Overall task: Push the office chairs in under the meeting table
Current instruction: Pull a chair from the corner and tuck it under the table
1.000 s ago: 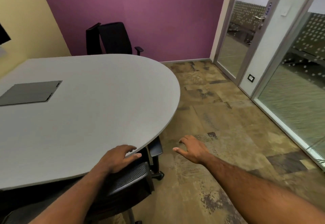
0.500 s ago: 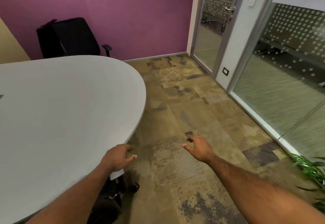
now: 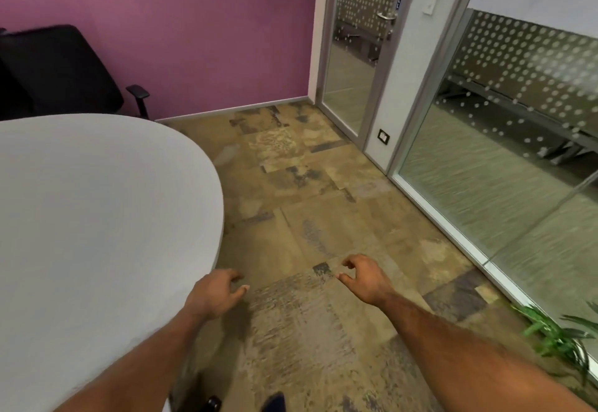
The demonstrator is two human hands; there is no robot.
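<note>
Both hands hung empty over the patterned floor (image 3: 307,204), fingers loosely curled: the left hand (image 3: 215,296) just beside the rounded end of the grey bench (image 3: 97,217), the right hand (image 3: 364,279) apart from it. A black office chair (image 3: 61,68) stood at the bench's far side, against the purple wall (image 3: 210,23)

Even, bright indoor light; soft shadows; slight motion blur throughout; wide-angle bending at the edges.

Purple wall (image 3: 194,23), patchy tan floor (image 3: 323,217), glass door (image 3: 352,62).
</note>
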